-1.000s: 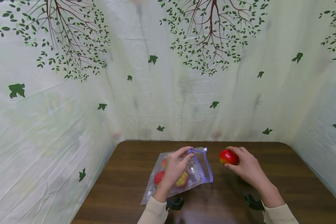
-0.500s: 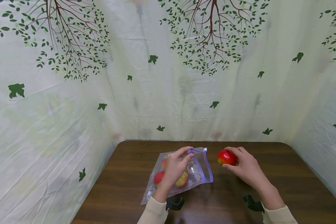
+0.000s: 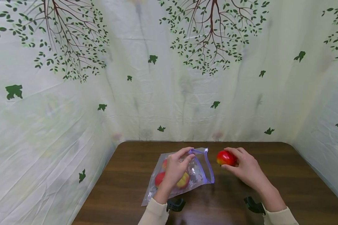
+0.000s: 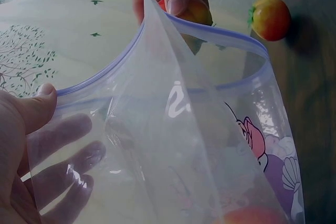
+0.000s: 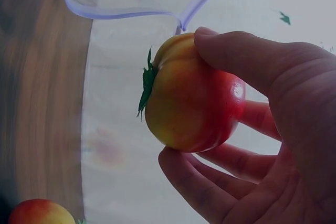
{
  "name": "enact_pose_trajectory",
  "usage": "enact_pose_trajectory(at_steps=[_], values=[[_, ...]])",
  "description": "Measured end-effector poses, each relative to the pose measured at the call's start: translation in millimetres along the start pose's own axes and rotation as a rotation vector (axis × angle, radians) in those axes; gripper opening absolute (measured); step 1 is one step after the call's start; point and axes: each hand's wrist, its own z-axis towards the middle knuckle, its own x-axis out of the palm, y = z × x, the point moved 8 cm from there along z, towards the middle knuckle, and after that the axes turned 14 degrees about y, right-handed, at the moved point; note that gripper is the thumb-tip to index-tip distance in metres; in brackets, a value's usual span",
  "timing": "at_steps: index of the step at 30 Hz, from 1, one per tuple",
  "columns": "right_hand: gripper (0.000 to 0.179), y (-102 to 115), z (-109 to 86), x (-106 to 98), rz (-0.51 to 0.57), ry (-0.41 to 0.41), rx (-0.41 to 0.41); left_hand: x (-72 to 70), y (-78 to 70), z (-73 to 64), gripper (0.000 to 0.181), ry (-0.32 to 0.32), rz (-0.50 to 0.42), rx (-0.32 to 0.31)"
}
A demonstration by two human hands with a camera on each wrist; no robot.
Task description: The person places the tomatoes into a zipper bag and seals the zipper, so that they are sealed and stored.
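My left hand point(image 3: 173, 168) pinches the rim of a clear zip bag point(image 3: 196, 175) with a purple edge, thumb outside and fingers seen through the film in the left wrist view. The bag's mouth gapes to the right, and several red and yellow fruits point(image 3: 183, 181) lie inside. Just right of the mouth, my right hand point(image 3: 246, 167) grips a glossy red-and-yellow peach point(image 3: 224, 158) between thumb and fingers. In the right wrist view this peach point(image 5: 191, 98) shows a crease and a green leaf. It is apart from the bag in the head view.
Another red-and-yellow fruit point(image 4: 271, 18) sits on the dark wooden table point(image 3: 214, 203) in the left wrist view. A white slider point(image 3: 206, 150) sits at the bag's upper corner. Cloth with printed trees and leaves point(image 3: 186, 93) hangs behind and beside the table.
My right hand has moved slightly left with the peach, closer to the bag's mouth. The left hand and the bag have stayed in place.
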Motion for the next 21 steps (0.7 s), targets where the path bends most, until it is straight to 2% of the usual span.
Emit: enact_pose_trajectory(at_steps=[5, 11, 21], values=[[0.059, 2.5, -0.8, -0.7, 0.004, -0.003, -0.006, 1.0, -0.3, 0.0, 0.032, 0.0, -0.007, 0.005], [0.059, 5.2, -0.7, -1.1, 0.006, -0.004, -0.014, 0.9, 1.1, -0.3, 0.032, 0.012, -0.026, -0.023], [0.06, 12.8, -1.6, 0.5, 0.037, 0.009, -0.021, -0.8, 0.7, -0.2, 0.031, 0.005, -0.014, -0.014]])
